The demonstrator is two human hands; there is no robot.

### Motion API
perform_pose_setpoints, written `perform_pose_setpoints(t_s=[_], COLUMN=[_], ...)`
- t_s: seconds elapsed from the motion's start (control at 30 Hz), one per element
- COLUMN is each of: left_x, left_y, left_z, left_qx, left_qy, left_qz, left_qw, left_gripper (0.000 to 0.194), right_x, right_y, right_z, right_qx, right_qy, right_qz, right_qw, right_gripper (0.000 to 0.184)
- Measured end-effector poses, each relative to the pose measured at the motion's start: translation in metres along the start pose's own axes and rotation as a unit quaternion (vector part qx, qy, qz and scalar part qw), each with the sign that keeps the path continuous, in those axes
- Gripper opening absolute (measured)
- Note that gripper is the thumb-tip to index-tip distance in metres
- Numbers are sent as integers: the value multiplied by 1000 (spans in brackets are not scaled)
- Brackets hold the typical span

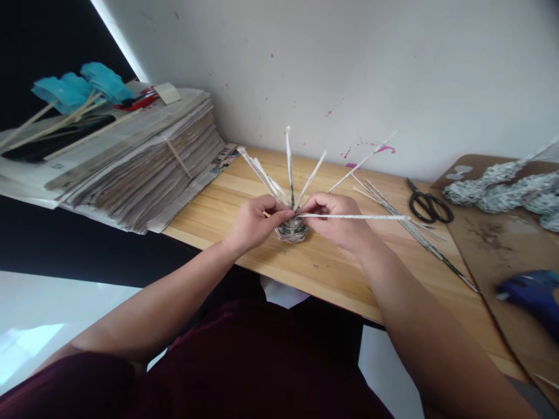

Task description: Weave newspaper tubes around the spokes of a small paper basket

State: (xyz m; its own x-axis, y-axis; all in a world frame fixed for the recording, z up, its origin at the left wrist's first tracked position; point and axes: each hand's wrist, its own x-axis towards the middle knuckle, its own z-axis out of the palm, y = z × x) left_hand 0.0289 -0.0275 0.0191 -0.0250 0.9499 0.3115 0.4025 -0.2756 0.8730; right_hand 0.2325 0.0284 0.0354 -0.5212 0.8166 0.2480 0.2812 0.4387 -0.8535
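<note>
Near the front edge of the table (336,269), the left hand (257,224) pinches the rim of a small woven basket (292,234) between thumb and fingers, while the right hand (338,218) curls at its other side — a long strip (362,217) runs rightward across its fingers, though whether they grip it I cannot tell. Pale rods (289,163) fan up from the basket, with loose sticks (449,263) and scissors (425,196) to the right, a paper stack (144,180) to the left, and the pink-flecked wall (305,70) behind.
</note>
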Motion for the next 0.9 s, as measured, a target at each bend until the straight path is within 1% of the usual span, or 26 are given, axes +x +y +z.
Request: perform_pose_setpoints(t_s=[0.1,0.17,0.3,0.4,0.5,0.63,0.67,0.77,0.9], left_x=[-1,-3,-6,-7,-6,-6,-6,-6,-6], left_y=[-2,0,9,15,18,15,13,6,0], left_z=[0,1,2,5,7,2,0,-7,-11], left_qx=[-31,-22,63,153,196,187,191,209,193], left_qy=[3,9,17,18,20,25,32,58,69], left_qz=[-10,5,33,40,85,155,171,206,184], left_qw=[999,1000,997,987,977,970,966,954,961], left_gripper=[23,20,12,22,20,11,10,8,4], right_x=[0,1,1,2,1,-2,-3,-7,-13], right_y=[-3,-4,-3,-2,-3,-10,-12,-17,-22], right_z=[-1,-1,0,0,-1,-3,-3,-1,4], right_qx=[-45,-50,-43,-34,-27,-12,-21,-91,-161], right_qy=[0,-1,-7,-14,-23,-29,-26,-18,-41], right_qz=[-21,-20,-13,-7,5,2,-2,-23,-38], right_qw=[999,999,999,999,999,1000,999,995,985], right_gripper=[7,8,7,4,3,4,5,10,15])
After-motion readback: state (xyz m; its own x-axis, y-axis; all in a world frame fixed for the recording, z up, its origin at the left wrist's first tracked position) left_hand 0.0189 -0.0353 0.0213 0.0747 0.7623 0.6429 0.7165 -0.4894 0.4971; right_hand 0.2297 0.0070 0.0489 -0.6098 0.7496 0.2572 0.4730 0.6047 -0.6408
